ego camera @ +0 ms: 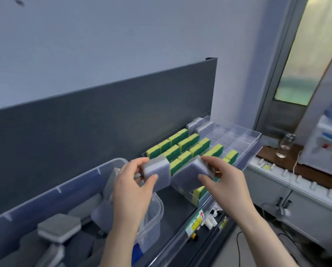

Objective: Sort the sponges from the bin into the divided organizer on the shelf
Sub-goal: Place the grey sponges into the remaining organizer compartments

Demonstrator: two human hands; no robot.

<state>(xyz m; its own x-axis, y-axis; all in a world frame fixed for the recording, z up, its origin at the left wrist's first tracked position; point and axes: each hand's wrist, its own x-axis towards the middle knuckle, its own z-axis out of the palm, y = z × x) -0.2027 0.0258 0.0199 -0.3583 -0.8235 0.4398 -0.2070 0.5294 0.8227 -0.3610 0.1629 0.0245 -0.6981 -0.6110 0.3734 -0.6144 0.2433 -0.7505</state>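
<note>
- Head view: left hand (134, 182) rises from the clear bin (65, 186), thumb and fingers pinching a grey sponge (157, 170) over the bin's far-right corner.
- Right hand (226, 180), wrist bent inward, grips a second grey sponge (190, 176), tilted, over the divided organizer's (253, 149) near-left end.
- Yellow-green sponges (182, 145) fill the organizer's left rows.

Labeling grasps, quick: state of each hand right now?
Left hand: grips a grey sponge.
Right hand: grips a second grey sponge.

Head view, downward over shelf (182, 207)
</note>
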